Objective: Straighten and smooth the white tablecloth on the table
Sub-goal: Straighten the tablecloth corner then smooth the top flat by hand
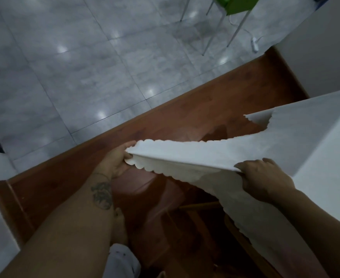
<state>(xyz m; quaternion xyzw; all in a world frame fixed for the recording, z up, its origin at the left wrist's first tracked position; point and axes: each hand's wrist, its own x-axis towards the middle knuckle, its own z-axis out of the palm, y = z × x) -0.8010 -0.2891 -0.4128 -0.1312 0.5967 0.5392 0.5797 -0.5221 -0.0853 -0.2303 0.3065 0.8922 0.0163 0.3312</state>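
- left forearm [80, 217] is nearest the camera. It runs from the bottom-left corner up toward centre, with a dark tattoo [102, 195] near the wrist and a thin band just above it.
- right forearm [315, 221] comes in from the bottom-right and angles up and left.
- trouser leg [123, 261] in light fabric and a bare foot [119, 223] sit low in frame, just right of the left forearm.
- left grip [117, 161]: wrist extended, fingers curled under the scalloped corner of the white tablecloth [195, 155], with one digit lying along the top edge. It holds the corner.
- right grip [265, 177]: back of hand to the camera, knuckles up, fingers curled over a fold of the tablecloth. It clamps that fold.
- The tablecloth is lifted between the two grips and pulled into a taut ridge above the desk [165, 121].
- The cloth's far right part lies spread over the desk. A scalloped edge hangs down below the right grip toward the bottom of frame. Another scalloped corner is turned back near the upper right.
- The desk is glossy reddish-brown wood, bare at left and centre, running diagonally from lower left to upper right.
- tile floor [64, 67] beyond the desk is grey with light glare spots.
- green chair [233, 3] with metal legs stands at the top edge, with a white cable [255, 44] on the floor beside it.
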